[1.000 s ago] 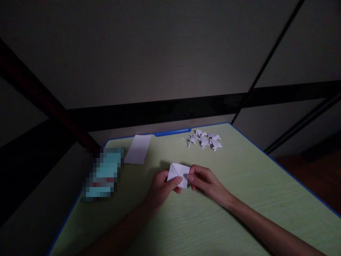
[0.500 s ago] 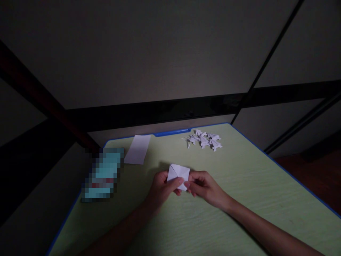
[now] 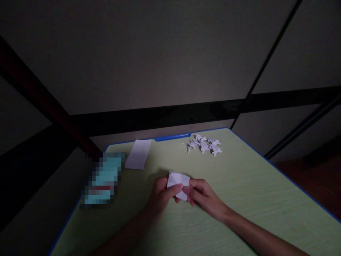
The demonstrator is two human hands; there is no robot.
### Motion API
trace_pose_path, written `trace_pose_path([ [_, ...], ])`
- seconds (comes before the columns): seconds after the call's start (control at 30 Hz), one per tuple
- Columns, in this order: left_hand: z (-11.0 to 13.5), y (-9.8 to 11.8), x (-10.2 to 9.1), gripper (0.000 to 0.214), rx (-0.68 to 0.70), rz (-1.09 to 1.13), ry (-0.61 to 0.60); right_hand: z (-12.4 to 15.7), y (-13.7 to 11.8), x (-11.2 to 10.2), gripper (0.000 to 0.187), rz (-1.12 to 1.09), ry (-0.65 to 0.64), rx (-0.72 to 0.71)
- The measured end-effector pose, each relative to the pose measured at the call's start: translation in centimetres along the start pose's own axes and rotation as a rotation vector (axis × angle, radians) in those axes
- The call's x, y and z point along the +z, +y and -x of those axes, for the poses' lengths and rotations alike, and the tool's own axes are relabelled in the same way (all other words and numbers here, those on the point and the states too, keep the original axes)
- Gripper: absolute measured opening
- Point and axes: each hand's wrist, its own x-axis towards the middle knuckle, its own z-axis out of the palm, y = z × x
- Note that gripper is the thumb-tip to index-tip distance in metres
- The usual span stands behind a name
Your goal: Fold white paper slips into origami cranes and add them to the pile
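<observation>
A small folded piece of white paper [image 3: 179,180] is held just above the green table [image 3: 239,199], near its middle. My left hand [image 3: 162,195] pinches the paper's left side with the thumb on top. My right hand [image 3: 202,195] pinches its right lower edge, fingers curled under it. Both hands meet at the paper's lower middle, which they partly hide.
A pile of several finished white folded figures [image 3: 204,145] lies at the table's far edge. A flat white sheet [image 3: 138,158] lies far left, beside a blurred blue packet [image 3: 102,179]. The table has a blue rim [image 3: 173,137]; dark wall panels stand behind.
My hands and the paper have shifted slightly nearer to me, and my right fingers have slid further in along the paper's lower edge. The view tilted a little.
</observation>
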Motion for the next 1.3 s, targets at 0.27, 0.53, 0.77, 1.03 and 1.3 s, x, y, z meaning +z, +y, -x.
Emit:
trace_pose_path([
  [0.27,-0.2,-0.2,-0.1,0.019,-0.042,0.027,0.03,0.0,0.2,-0.4,0.032,-0.044,0.059,0.012],
  [0.53,0.1,0.2,-0.1,0.021,-0.089,-0.107,-0.095,0.0,0.0,-0.6,0.021,0.008,-0.034,0.046],
  [0.77,0.0,0.2,-0.1,0.016,-0.054,-0.099,-0.087,0.0,0.0,-1.0,0.021,0.019,-0.101,0.029],
  [1.03,-0.1,0.0,-0.4,0.017,-0.034,-0.09,-0.056,0.0,0.2,-1.5,0.014,-0.013,-0.07,0.101],
  [1.3,0.2,0.3,-0.1,0.018,-0.042,-0.118,-0.042,-0.1,0.2,-1.7,0.013,-0.007,-0.099,0.122],
])
